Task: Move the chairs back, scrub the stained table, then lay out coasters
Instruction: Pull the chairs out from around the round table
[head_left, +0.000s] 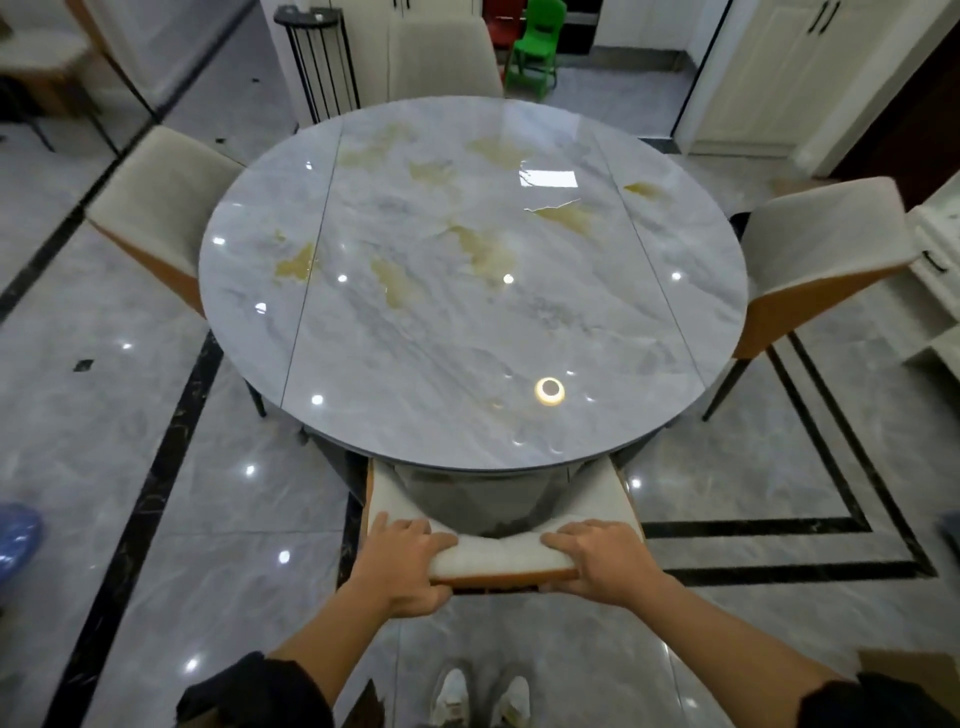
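Note:
A round grey marble table (597, 332) fills the middle of the head view, its glossy top marked with several yellow-brown stains (483, 249). The near chair (501, 558) is tucked under the table's front edge; its cream, orange-edged backrest top faces me. My left hand (402, 564) grips the left part of that backrest and my right hand (597, 561) grips the right part. Three more cream chairs stand at the left (156, 208), the far side (441, 57) and the right (826, 249). No coasters are in view.
A black wire rack (322, 62) stands behind the table at the far left. A green plastic child's chair (535, 47) is at the back. White cabinets (769, 73) line the right. My white shoes (480, 699) stand on the glossy tile floor.

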